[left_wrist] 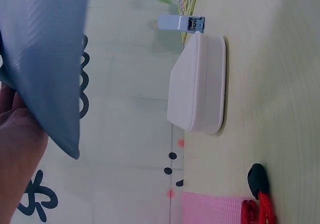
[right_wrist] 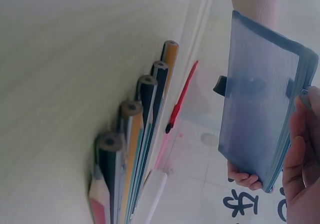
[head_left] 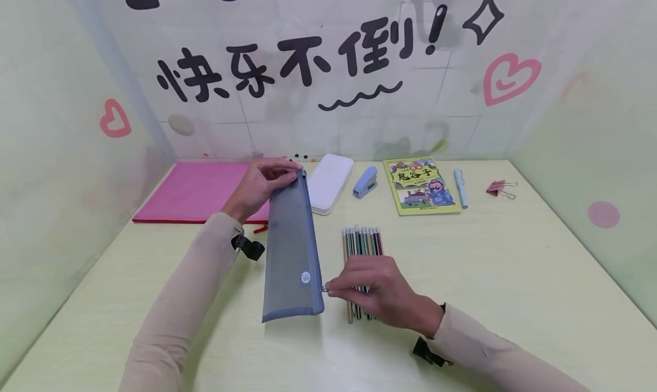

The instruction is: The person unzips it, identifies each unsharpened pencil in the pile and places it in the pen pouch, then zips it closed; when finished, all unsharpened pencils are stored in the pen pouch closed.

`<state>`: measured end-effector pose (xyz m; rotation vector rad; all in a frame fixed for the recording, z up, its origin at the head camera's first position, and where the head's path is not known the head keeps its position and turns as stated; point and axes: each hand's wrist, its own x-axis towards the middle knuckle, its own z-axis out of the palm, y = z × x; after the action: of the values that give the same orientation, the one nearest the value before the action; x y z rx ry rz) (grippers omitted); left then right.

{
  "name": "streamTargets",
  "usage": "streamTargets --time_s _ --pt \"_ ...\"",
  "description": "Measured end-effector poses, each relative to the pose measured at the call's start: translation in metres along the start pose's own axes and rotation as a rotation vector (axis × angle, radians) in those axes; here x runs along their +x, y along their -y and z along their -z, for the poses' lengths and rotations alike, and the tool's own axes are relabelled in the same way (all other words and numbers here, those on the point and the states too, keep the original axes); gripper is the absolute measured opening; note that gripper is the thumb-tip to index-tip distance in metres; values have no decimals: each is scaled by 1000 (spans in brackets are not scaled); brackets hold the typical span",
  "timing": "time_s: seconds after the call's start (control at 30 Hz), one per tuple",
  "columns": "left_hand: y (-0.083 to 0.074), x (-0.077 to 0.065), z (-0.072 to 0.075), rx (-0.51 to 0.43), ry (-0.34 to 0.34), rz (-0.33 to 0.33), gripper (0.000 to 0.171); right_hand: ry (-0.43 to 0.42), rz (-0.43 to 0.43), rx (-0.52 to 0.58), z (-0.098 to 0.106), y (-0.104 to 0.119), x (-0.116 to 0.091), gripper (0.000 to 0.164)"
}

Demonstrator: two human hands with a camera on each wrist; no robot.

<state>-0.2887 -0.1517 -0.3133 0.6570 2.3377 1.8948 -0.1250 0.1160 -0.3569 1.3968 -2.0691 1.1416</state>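
A blue-grey see-through zip pencil pouch (head_left: 290,249) hangs tilted above the table. My left hand (head_left: 264,184) grips its upper far end; in the left wrist view the pouch (left_wrist: 47,58) covers most of that hand's fingers. Near the pouch's lower end, my right hand (head_left: 377,292) pinches the zipper pull between thumb and fingers. The right wrist view shows the pouch (right_wrist: 260,103) with the right fingers at its zipper edge. Below the right hand, several pencils (head_left: 361,241) lie side by side on the table, partly hidden by it.
Along the back lie a pink mesh folder (head_left: 195,192), a white case (head_left: 328,181), a blue stapler (head_left: 365,182), a yellow-green booklet (head_left: 423,186), a light blue pen (head_left: 461,188) and a binder clip (head_left: 500,188). A printed backdrop (head_left: 287,124) stands behind the table.
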Motion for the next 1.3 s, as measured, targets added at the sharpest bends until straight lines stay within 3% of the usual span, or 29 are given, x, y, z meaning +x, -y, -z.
streamTargets --time_s 0.47,0.83,1.13,1.3 --pt "1 0 1 2 -2 -17 19 49 19 24 -5 11 -1 20" --pt "-3 -3 2 -12 67 -37 22 134 4 92 -4 9 3 17" --pt "-1 -2 0 28 118 -54 20 56 13 81 -3 -1 10 16" --pt "-3 -3 -2 42 127 -61 20 -43 -71 57 -4 -10 19 15"
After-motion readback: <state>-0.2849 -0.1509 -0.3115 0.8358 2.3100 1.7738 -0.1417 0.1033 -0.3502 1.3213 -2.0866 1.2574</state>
